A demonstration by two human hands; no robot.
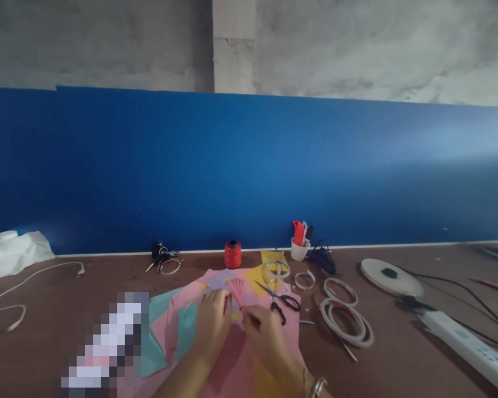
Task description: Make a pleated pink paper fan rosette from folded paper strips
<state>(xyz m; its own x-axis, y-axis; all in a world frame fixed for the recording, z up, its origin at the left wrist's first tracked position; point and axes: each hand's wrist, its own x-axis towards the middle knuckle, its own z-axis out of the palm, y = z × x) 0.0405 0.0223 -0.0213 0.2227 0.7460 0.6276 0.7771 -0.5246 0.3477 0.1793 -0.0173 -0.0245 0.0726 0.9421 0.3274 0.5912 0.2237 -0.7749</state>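
"Where is the piece being worked on?"

"The pink fringe (237, 288) is just below the middle of the frame, over layered sheets. Its strands fan toward the top of the frame and narrow toward the bottom."

"And the hands?"

"The right hand (266, 330), lower centre, has thumb and finger drawn together at the narrow end; it looks pinched there. The left hand (213, 319), left of it, has its fingers curled in close. I can't tell what it holds, because the fingertips are hidden."

"How would you handle this part well?"

"I'd pinch right at the gathered end, firmly but without crushing it, and let the other hand steady it from the side. Thin strips like those probably crease or tear if tugged singly, so I'd turn the bunch as one and check that the strands spread evenly."

"Anything to mind nearby?"

"The scissors (275, 296) lie just beyond the right hand, blades toward the upper left, near the fringe. I'd keep my knuckles off that tip. The pink paper (288, 331) underneath seems loose on the counter (398, 359), so forearms should rest lightly. The red spool (233, 257) stands farther up the frame, clear of both hands."
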